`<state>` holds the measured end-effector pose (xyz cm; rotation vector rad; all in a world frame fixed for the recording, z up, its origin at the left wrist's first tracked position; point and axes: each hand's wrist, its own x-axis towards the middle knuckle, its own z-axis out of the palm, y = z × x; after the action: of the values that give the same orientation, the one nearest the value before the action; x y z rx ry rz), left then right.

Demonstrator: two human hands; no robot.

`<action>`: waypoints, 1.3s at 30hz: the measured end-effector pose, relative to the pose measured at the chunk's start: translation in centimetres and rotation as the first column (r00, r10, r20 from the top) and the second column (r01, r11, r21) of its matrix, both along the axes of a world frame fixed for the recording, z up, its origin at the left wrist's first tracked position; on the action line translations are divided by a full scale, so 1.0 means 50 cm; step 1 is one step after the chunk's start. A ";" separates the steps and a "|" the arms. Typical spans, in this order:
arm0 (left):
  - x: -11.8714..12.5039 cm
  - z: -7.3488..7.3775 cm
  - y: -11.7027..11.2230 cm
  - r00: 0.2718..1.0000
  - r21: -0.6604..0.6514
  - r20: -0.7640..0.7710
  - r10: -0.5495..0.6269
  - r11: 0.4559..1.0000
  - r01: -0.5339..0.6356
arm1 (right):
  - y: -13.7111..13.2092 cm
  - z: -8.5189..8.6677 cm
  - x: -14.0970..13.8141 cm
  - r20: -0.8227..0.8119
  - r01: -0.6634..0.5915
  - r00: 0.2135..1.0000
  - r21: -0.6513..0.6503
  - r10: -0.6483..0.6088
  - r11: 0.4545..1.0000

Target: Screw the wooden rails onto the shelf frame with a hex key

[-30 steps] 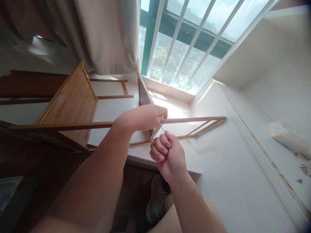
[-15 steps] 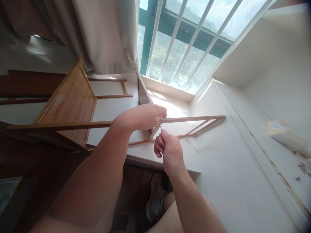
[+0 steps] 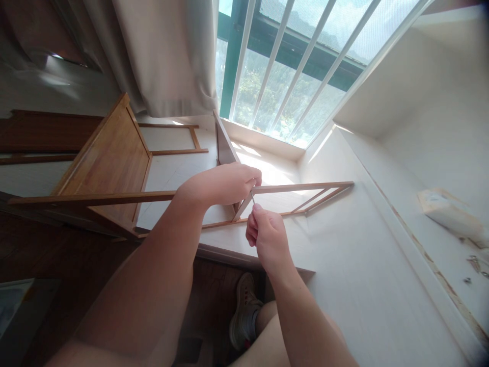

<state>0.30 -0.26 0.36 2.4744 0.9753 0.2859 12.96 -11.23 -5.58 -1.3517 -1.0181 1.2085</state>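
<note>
– How'll wooden frame point(image 3: 301, 187) handle?
– Prob. stiff, lightish; it's on white ledge point(image 3: 225, 235) nr window point(image 3: 290, 97).
– Hold where?
– Rail point(image 3: 114, 198), approx. mid-length. L grip point(image 3: 231, 182) clasps it there; R grip point(image 3: 269, 232) pinches thin metal rod point(image 3: 253, 199).

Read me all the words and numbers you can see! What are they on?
No words, numbers, labels or signs can be read here.
Wooden frame: no lettering that I can see.
Thin metal rod at the right hand: too small to tell.
Pale pack: too blurred to tell if anything is printed.
</note>
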 end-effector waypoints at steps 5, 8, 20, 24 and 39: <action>0.000 0.001 0.001 1.000 -0.009 -0.027 0.003 1.000 -0.003 | 0.002 -0.003 0.015 0.284 0.008 0.959 0.048 -0.021 0.999; 0.001 0.000 0.002 1.000 -0.005 -0.031 0.001 1.000 -0.002 | 0.000 0.003 0.018 0.381 -0.008 0.924 0.043 -0.010 0.999; 0.001 0.000 -0.001 1.000 0.014 -0.008 -0.006 1.000 0.006 | -0.002 0.019 -0.010 -0.363 -0.070 0.931 -0.059 0.044 0.996; 0.001 0.000 -0.001 1.000 0.015 0.004 -0.004 1.000 0.004 | -0.003 0.022 -0.006 -0.506 -0.104 0.860 -0.063 0.058 0.993; -0.004 -0.005 0.002 0.998 0.007 0.052 0.032 0.999 -0.033 | -0.007 0.011 -0.003 -0.552 -0.186 0.824 -0.046 0.131 0.981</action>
<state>0.11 -0.18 0.11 2.4480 0.9954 0.3633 12.80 -11.58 -5.01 -0.9086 -0.6683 1.6687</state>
